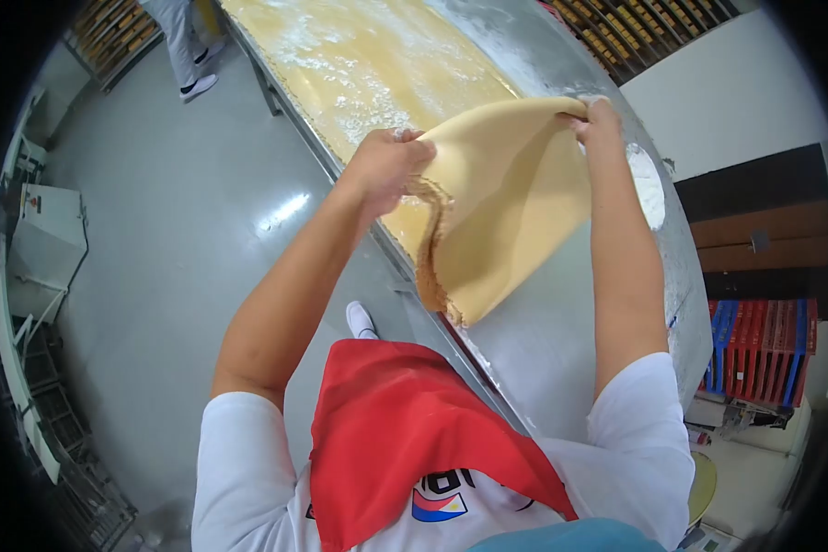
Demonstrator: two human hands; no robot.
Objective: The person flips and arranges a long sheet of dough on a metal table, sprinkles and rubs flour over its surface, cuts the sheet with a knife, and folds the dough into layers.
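Note:
A thick, pale yellow sheet of dough [511, 193] hangs between my two hands, lifted off the metal table [543, 313]. My left hand [388, 166] grips its edge on the left, fingers closed around it. At the far right corner, my right hand [598, 120] is closed on the dough too. The sheet sags toward me, and its rough, crumbly edge [430, 248] folds down near the table's left side. Beyond it, a wide flat layer of dough dusted with flour [368, 64] covers the far part of the table.
A white flour pile [647, 187] lies on the table right of my right forearm. Racks with filled trays [635, 32] stand at the back. Another person's legs [177, 37] show at upper left. Red and blue crates [762, 352] are stacked at right.

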